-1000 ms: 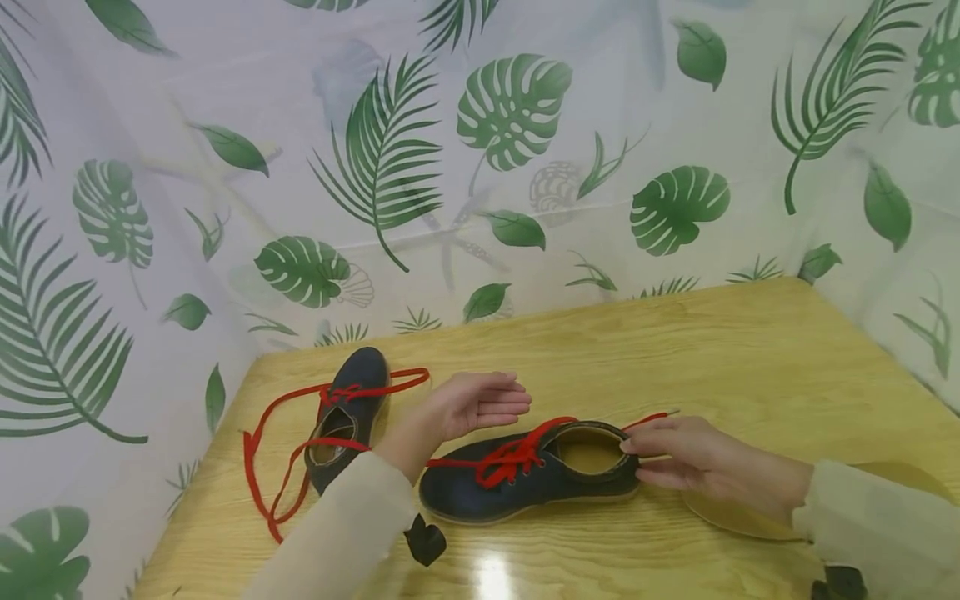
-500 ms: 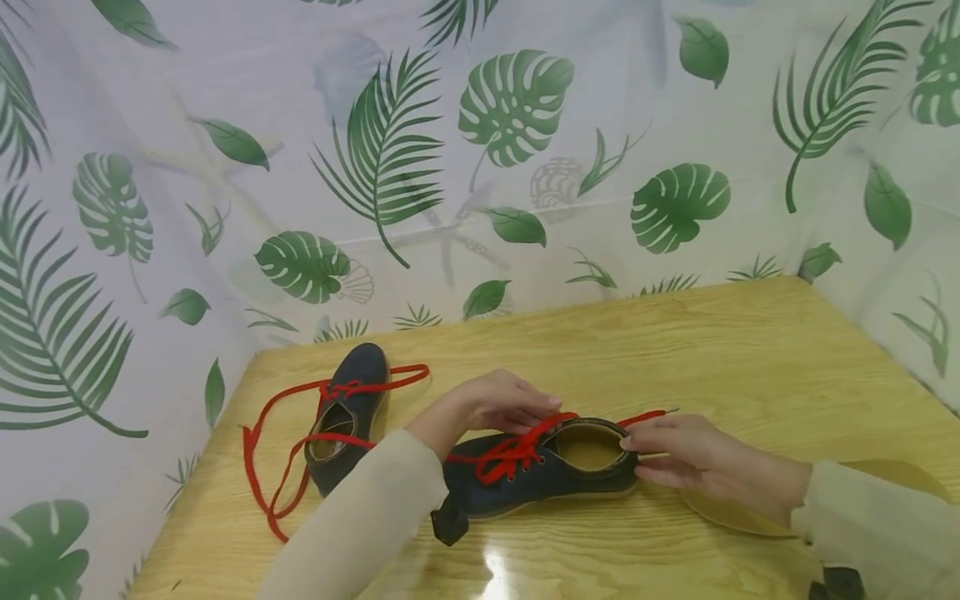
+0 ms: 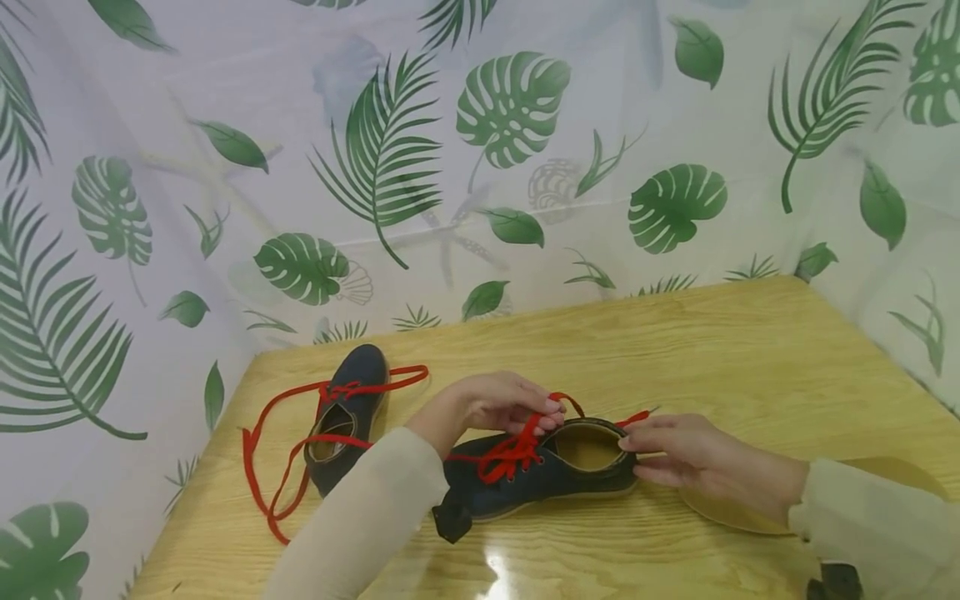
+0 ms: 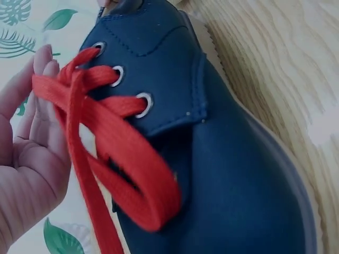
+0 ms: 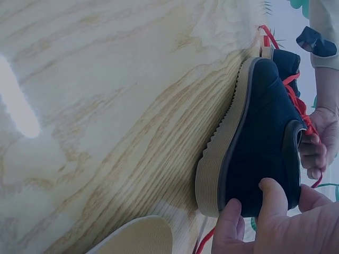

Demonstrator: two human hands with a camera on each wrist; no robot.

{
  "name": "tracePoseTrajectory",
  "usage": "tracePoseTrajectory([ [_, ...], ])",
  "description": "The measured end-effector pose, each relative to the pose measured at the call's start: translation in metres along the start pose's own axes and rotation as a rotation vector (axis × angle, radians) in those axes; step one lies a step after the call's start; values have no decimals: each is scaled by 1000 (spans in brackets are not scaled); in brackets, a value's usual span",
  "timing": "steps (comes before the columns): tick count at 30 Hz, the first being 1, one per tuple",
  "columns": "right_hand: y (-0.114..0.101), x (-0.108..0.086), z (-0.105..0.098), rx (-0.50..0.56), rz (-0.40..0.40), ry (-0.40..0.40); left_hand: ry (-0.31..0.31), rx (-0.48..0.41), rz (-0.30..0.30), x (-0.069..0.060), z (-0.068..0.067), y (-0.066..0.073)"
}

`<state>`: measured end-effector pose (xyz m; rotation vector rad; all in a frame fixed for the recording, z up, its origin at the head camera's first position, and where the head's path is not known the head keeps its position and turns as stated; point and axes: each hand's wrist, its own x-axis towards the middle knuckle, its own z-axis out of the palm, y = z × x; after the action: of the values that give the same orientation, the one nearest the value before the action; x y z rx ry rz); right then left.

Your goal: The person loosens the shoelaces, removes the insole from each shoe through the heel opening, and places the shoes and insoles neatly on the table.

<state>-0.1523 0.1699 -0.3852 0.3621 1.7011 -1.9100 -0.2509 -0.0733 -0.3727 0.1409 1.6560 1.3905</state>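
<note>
A dark blue shoe (image 3: pixel 491 498) lies on its sole in the middle of the table, toe to the left. My left hand (image 3: pixel 502 402) pinches its red shoelace (image 3: pixel 534 427) above the eyelets and raises a length of it. In the left wrist view, the lace (image 4: pixel 143 169) hangs in a loop over the shoe's tongue. My right hand (image 3: pixel 697 452) grips the heel, with thumb and fingers on the collar in the right wrist view. One lace end trails behind the heel. My left forearm hides the toe.
A matching shoe (image 3: pixel 363 371) sits at the left, its loose red laces spread over the table (image 3: pixel 675 358). A tan insole (image 3: pixel 738 512) lies partly under my right forearm. A leaf-print cloth (image 3: pixel 510 192) hangs behind the table.
My left hand has come from open above the shoe to the lace, moved right, and now pinches and lifts it. The right hand stays on the heel.
</note>
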Motion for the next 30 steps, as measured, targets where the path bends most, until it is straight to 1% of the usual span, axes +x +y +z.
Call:
tracePoseTrajectory([
  [5, -2, 0, -2, 4, 3, -4, 38, -150, 48, -5, -8, 2],
  [13, -2, 1, -2, 15, 0, -14, 64, -284, 136, -18, -22, 4],
  [17, -2, 1, -3, 15, 0, -17, 71, -395, 193, -22, -29, 0],
  [20, -1, 1, -4, 11, 6, -21, 93, -468, 231, -25, -34, -4],
  [25, 0, 1, -4, 3, 12, -20, 125, -530, 277, -35, -41, -7],
  [28, 0, 0, -4, 7, 12, -19, 138, -543, 294, -43, -46, -5],
  [30, 0, 0, -3, 13, 8, -26, 145, -567, 308, -49, -49, -4],
])
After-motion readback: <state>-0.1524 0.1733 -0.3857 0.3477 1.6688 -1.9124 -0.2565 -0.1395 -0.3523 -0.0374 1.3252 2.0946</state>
